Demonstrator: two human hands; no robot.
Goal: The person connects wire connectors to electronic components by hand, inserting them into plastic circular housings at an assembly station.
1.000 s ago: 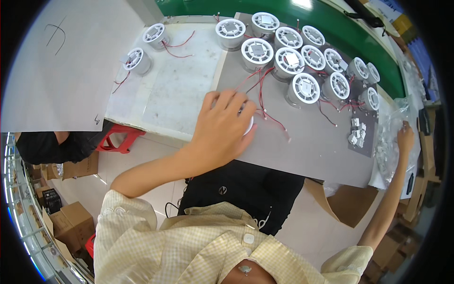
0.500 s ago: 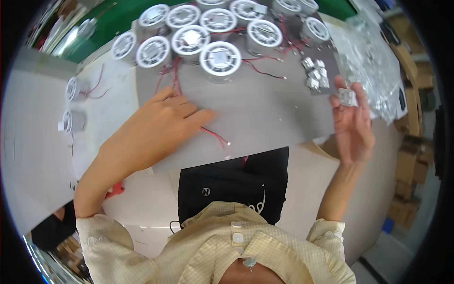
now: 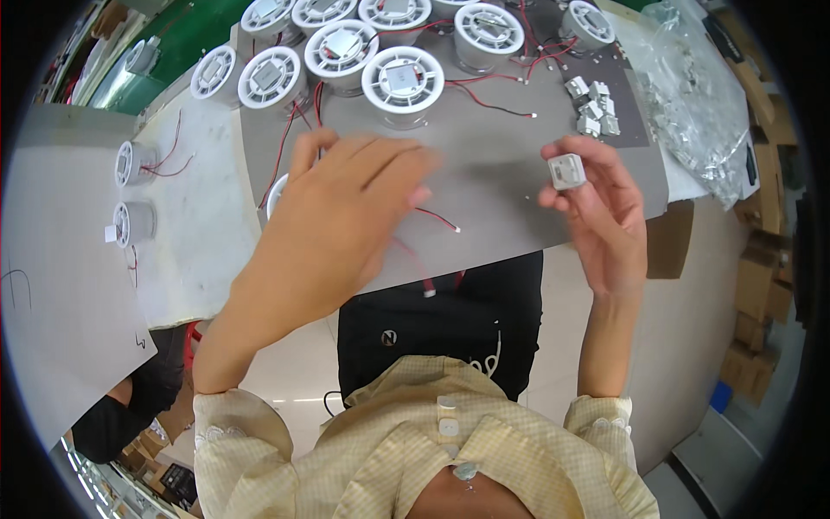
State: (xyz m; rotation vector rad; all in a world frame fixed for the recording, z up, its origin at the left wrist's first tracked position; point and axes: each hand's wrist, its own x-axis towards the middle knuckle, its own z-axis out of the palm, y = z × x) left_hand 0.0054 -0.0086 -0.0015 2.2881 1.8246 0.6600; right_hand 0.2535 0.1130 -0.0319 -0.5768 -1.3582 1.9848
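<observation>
My right hand (image 3: 605, 212) pinches a small white block (image 3: 567, 172) between thumb and fingers, raised over the right part of the grey mat (image 3: 484, 199). My left hand (image 3: 354, 203) is over the mat's near left part, back up and fingers bent. It is slightly smeared, and its thumb and grip are hidden. Beside the left hand, the white rim of a round housing (image 3: 275, 197) shows, mostly covered. Thin red and black wires (image 3: 439, 218) with small white plugs come out from under the hand; one plug (image 3: 429, 292) is at the mat's near edge.
Several clear cups with white slotted lids (image 3: 403, 82) and wires stand at the back. Small white blocks (image 3: 595, 108) lie piled at the back right, near a clear plastic bag (image 3: 692, 104). Two more cups (image 3: 134, 223) lie on the left. Cardboard boxes (image 3: 748, 355) stand far right.
My right hand has come left toward the middle with the white block, turning it. My left hand has moved right, and a white rim now shows beside it.
</observation>
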